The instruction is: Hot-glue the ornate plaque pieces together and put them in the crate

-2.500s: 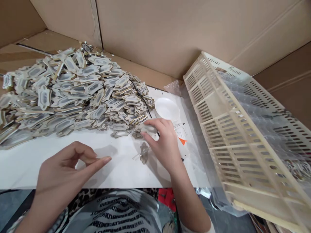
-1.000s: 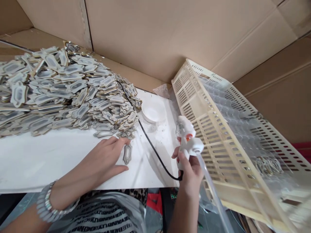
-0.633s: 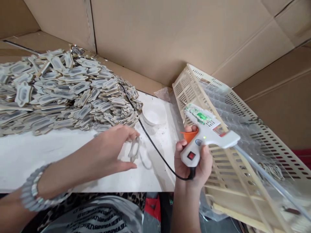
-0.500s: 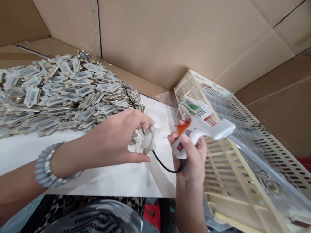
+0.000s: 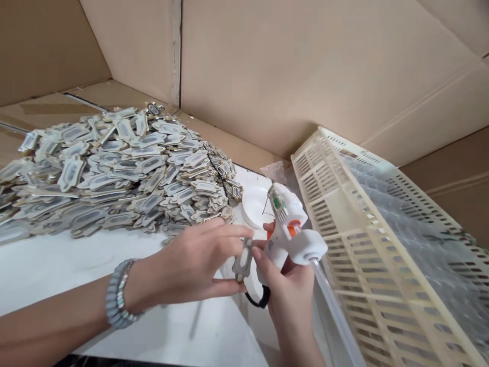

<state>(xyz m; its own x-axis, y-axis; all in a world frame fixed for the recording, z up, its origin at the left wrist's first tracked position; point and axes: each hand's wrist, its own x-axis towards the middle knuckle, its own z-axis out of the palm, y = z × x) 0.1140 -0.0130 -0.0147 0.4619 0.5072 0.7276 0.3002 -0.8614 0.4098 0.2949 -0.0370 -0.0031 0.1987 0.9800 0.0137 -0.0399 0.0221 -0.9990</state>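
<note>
Between the thumb and fingers of my left hand is a small flat grey plate with a lighter raised middle, held upright by its two ends. My right hand is wrapped round the handle of a white hot glue gun with an orange trigger. A clear glue stick runs out of the gun's back end. Thumb and plate are close together; whether they touch I cannot tell. A large heap of similar grey plates lies behind my left hand. Behind the gun sits a white round dish.
A cream plastic basket with slotted walls stands at the right, holding clear bubbled plastic. Cardboard walls enclose the back. A small clear bag lies by the basket. White sheeting covers the work surface.
The glue gun has swung from pointing left to pointing away from me, nearer the plate. My left hand has shifted right and lower in the picture, still with the plate. The view has tilted up.
</note>
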